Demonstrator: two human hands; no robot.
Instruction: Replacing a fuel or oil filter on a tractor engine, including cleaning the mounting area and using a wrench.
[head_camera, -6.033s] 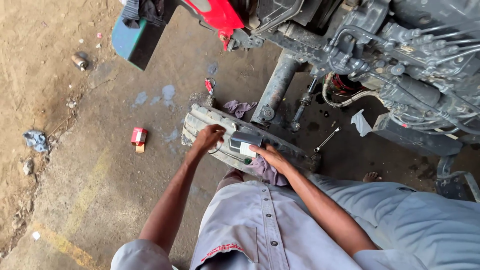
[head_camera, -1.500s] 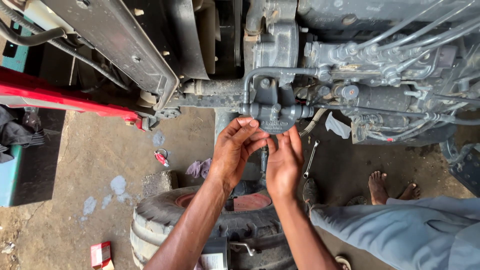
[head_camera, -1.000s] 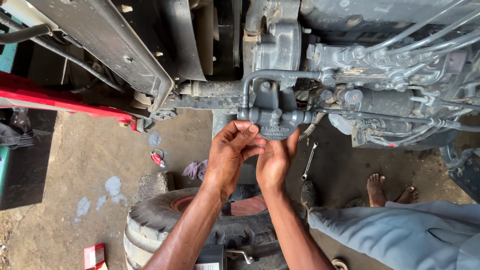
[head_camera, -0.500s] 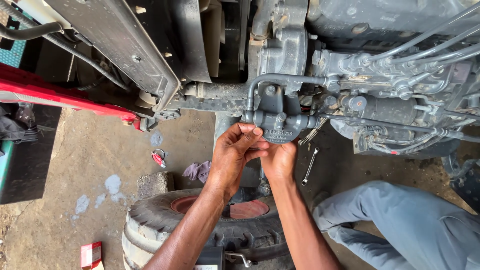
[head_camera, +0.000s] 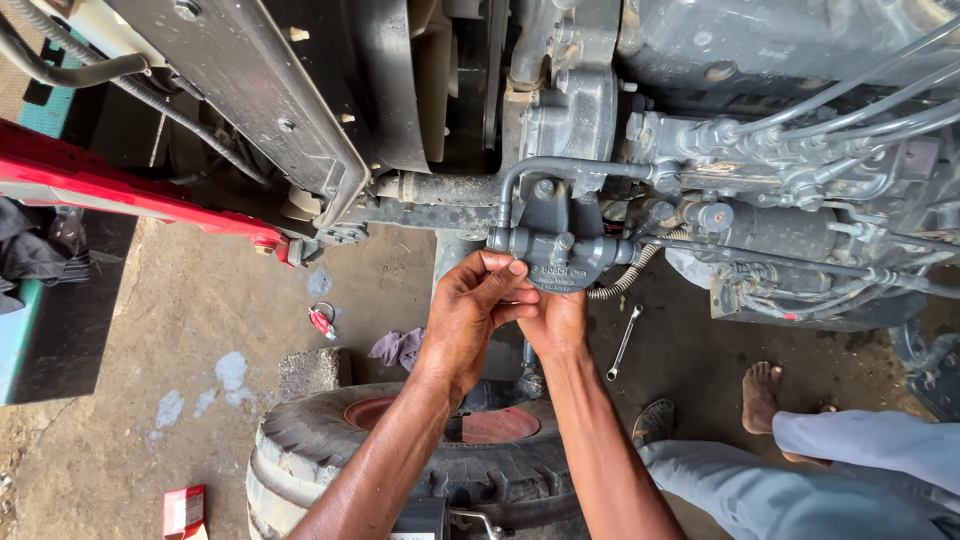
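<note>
While both arms reach up from below, here's how it sits:

Left hand (head_camera: 478, 312): raised under the engine, fingers (head_camera: 500, 268) curled in around the lower edge of the grey filter housing (head_camera: 560, 262), thumb side pressed against the other hand.
Right hand (head_camera: 553, 318): cupped right under that housing, palm up against its round bottom. Most of its fingers are tucked behind the left hand, so I can't tell exactly how tightly they close.
Filter housing: bolted on the side of the engine block (head_camera: 760, 130), just under a bent steel pipe (head_camera: 520, 180), with a ribbed hose (head_camera: 625, 275) coming off its right end.
Tyre (head_camera: 330, 445): big one lying flat on the floor below the forearms, red rim showing in the middle.
Spanner (head_camera: 622, 342): lying on the concrete just right of the right wrist, well apart from both hands.
Rag (head_camera: 398, 348): purple-ish, on the floor left of the left forearm.
Red clip thing (head_camera: 321, 320): small, near the rag, can't make out what it is.
Bare foot (head_camera: 762, 392): on the floor at right, grey trouser leg next to it.
</note>
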